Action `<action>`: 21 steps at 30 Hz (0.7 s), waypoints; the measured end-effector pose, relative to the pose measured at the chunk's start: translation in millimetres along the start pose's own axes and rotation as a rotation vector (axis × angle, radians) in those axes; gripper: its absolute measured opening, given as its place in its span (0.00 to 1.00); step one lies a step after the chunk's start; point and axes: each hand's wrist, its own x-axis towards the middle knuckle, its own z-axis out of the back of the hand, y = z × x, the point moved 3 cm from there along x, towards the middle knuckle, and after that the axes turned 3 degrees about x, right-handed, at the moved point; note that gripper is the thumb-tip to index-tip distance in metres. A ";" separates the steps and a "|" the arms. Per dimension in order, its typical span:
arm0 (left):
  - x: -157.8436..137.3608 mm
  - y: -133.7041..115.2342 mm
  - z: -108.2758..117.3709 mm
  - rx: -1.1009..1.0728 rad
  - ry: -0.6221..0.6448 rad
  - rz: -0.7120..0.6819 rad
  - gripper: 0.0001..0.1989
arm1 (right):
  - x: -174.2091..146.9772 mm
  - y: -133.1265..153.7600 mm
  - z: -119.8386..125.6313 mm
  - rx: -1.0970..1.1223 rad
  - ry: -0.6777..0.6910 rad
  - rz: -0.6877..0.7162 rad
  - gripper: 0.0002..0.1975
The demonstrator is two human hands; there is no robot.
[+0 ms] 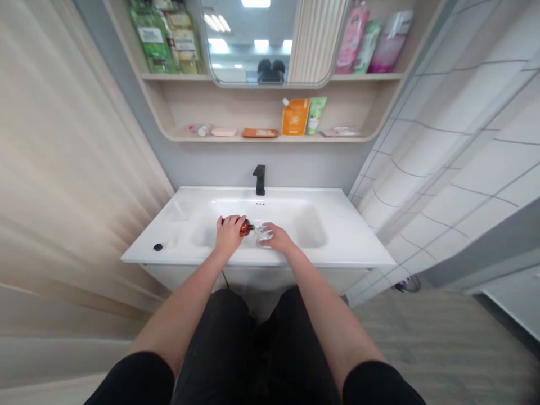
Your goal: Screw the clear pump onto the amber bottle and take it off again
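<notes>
- Your left hand [230, 233] is closed around an amber bottle [244, 228], fingers wrapped over its body from above; the bottle lies tipped well onto its side, its dark neck pointing to your right.
- Your right hand [277, 237] grasps a small clear container [264, 238] from its right side, fingers curled about it.
- The bottle's mouth sits right at the container (touching or just short of it, you cannot tell from here); whether any liquid is passing is too small to make out.
- Both pieces are held over the basin [311, 225], toward its near edge, in front of the black faucet [260, 180].
- On the white surface [354, 230], left of the basin near the front edge, lies a small black round piece [157, 247], well apart from your hands.
- Shelf [181, 101] above, lower level: an orange pouch [295, 117] stands beside a green tube [315, 116]; to their left lie a flat orange-brown packet [260, 133] and a pale pink piece [224, 132].
- Upper level: green bottle [154, 42] at left of the mirror [253, 39], pink bottle [352, 36] at right.
- Beige curtain [71, 169] to your left, white tiles [485, 185] to your right.
</notes>
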 end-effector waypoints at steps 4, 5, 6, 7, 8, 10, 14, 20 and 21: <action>0.1 -0.7 1.6 -0.007 0.004 0.007 0.28 | -1.1 1.1 0.4 0.000 -0.008 -0.008 0.40; 0.2 -0.7 1.8 -0.009 0.007 0.010 0.28 | -1.3 1.5 0.6 0.001 -0.005 -0.008 0.40; 0.3 -0.7 1.9 -0.011 0.010 0.013 0.28 | -1.6 2.2 0.8 0.001 -0.003 -0.007 0.40; 0.3 -0.7 2.0 -0.012 0.014 0.014 0.28 | -1.9 2.9 1.0 0.000 -0.002 -0.007 0.40; 0.3 -0.7 2.0 -0.013 0.018 0.015 0.28 | -2.1 3.6 1.3 -0.001 -0.004 -0.007 0.40; 0.3 -0.6 2.2 -0.015 0.018 0.013 0.29 | -2.5 5.0 1.9 -0.008 -0.016 -0.010 0.40; 0.3 -0.6 2.7 -0.013 0.008 0.012 0.28 | -3.1 7.3 2.3 -0.021 -0.021 -0.006 0.40; 0.2 -1.1 3.8 -0.001 0.007 0.008 0.28 | -3.4 8.1 2.6 -0.028 -0.017 -0.016 0.40; 0.1 -1.2 4.1 0.001 0.003 0.006 0.28 | -3.3 8.3 2.7 -0.031 -0.021 -0.013 0.40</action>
